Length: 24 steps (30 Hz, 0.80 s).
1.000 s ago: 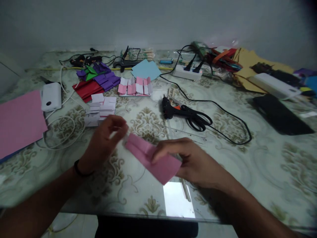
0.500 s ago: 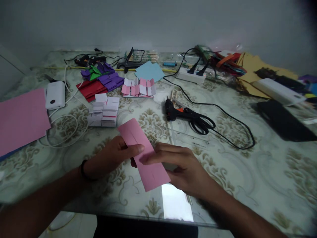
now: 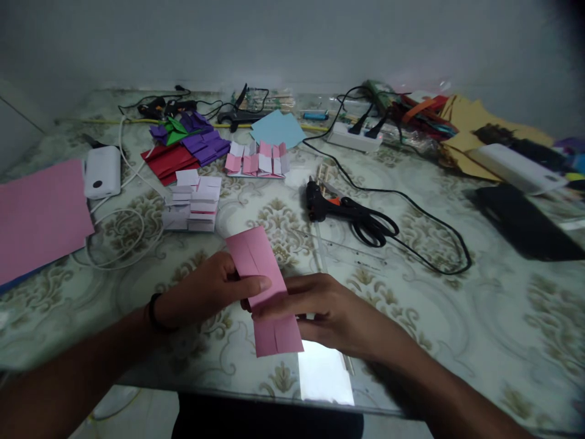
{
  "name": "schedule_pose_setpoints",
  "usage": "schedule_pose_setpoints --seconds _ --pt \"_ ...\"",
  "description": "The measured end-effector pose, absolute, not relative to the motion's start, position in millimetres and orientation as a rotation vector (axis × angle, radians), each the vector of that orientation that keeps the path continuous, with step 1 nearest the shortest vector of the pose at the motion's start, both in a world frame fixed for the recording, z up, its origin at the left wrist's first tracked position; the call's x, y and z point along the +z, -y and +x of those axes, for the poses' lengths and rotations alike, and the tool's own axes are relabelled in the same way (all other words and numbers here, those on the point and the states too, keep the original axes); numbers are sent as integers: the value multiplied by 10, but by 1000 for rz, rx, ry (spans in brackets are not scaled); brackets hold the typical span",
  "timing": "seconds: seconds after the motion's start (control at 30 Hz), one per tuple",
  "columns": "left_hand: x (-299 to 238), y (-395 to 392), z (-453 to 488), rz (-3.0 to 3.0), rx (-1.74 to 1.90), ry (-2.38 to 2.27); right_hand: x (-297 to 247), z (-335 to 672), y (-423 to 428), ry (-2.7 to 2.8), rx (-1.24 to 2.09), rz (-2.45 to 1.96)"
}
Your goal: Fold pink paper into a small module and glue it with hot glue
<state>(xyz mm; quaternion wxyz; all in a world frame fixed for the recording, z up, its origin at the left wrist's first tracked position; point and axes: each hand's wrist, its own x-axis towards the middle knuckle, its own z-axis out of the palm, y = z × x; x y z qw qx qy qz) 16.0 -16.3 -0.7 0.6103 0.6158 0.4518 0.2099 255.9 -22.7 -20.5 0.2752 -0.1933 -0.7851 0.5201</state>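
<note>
A pink paper strip (image 3: 255,254) with short slits or creases near both ends is held tilted above the table. My left hand (image 3: 219,283) pinches its left edge, thumb on top and fingers underneath. From the right, my right hand (image 3: 326,308) has its index finger lying across the strip, with other fingers behind it, so the strip sits between them. Beyond the hands lie a folded white paper piece (image 3: 194,202) and a folded pink and white one (image 3: 256,161). A black glue gun (image 3: 326,204) rests beside black-handled scissors (image 3: 375,228) to the right.
Pink sheets (image 3: 41,216) and a white power bank (image 3: 103,173) with a looping cable are at left. Purple folded papers (image 3: 205,148), blue sheets (image 3: 278,130) and a power strip (image 3: 354,137) line the back. A black phone-like object (image 3: 525,222) lies at right; a clear ruler (image 3: 361,259) lies mid-table.
The pink strip has turned slightly more upright, its lower end shifting left. My right index finger has slid a little left and down across it.
</note>
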Motion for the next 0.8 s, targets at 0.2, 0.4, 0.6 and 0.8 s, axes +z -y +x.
schedule_pose_setpoints --seconds 0.2,0.4,0.6,0.8 --pt "-17 165 137 1421 515 -1104 -168 2546 200 2083 1494 -464" --pt "-38 187 123 1544 562 -1259 -103 2524 208 2015 1455 -591" --pt "-53 232 179 1743 733 -1372 -86 2480 250 1949 1372 -753" --pt "-41 302 229 1751 805 -1429 -87 2469 288 1897 1280 -873"
